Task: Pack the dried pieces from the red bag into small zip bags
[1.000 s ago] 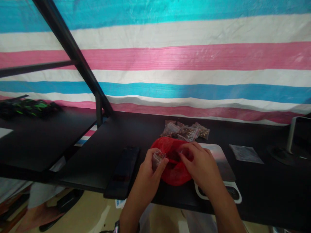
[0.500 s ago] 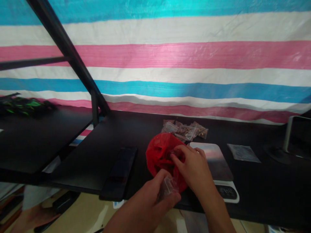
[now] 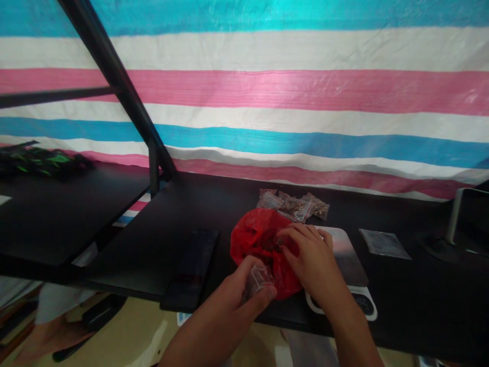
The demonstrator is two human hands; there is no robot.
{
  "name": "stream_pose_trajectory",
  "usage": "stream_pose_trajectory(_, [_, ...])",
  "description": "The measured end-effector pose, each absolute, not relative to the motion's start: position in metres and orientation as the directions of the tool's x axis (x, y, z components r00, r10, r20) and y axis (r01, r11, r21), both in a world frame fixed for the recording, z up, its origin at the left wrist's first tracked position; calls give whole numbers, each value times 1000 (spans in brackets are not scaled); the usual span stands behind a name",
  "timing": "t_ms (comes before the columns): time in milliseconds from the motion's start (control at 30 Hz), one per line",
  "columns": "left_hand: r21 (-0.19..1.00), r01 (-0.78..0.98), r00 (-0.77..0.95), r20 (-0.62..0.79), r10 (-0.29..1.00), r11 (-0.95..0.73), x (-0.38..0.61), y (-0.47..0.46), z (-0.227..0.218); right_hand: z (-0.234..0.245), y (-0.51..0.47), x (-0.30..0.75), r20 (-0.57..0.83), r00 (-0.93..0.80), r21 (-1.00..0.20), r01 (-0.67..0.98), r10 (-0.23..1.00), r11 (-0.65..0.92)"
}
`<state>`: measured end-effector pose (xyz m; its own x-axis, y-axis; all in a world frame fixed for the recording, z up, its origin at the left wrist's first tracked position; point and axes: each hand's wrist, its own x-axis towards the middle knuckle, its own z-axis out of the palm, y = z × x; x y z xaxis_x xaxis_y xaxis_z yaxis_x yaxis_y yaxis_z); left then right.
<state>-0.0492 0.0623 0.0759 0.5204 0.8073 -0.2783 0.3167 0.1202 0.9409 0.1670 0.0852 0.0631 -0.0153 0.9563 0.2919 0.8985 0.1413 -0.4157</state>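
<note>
My left hand (image 3: 233,300) is low at the table's front edge, its fingers shut on a small clear plastic bag (image 3: 260,280). My right hand (image 3: 311,257) rests on a crumpled red plastic bag (image 3: 255,239), its fingers gripping the gathered top. The red bag lies partly over a digital kitchen scale (image 3: 346,260), and its contents are hidden. Behind it lies a small pile of clear zip bags with brown contents (image 3: 294,206), beyond the reach of both hands.
A long black rectangular object (image 3: 191,270) lies left of the red bag on the black table (image 3: 133,239). A flat clear sachet (image 3: 384,243) and a metal stand (image 3: 454,229) are to the right. A black strut (image 3: 122,86) crosses the striped tarp behind.
Since the oldest frame, my left hand has dropped toward the table's front edge with the small bag. The red bag has bunched up, and my right hand stays on it.
</note>
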Motion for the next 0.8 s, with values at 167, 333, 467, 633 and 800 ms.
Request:
stream_pose_trajectory(167, [961, 244, 474, -234, 849, 128, -44, 69, 77, 67, 83, 165, 206, -14, -469, 876, 978, 111])
stream_pose_trajectory(333, [972, 199, 335, -189, 923, 127, -48, 71, 81, 71, 80, 164, 185, -34, -464, 878, 982, 118])
stream_pose_trajectory(467, [974, 196, 243, -164, 956, 117, -53, 70, 86, 73, 78, 163, 151, -58, -476, 871, 987, 124])
stream_pose_trajectory(633, [959, 237, 234, -212, 949, 156, -61, 62, 88, 70, 79, 161, 142, 1, -454, 889, 990, 65])
stream_pose_trajectory(800, [943, 259, 321, -288, 902, 209, -61, 56, 85, 70, 77, 160, 125, -6, -449, 891, 992, 62])
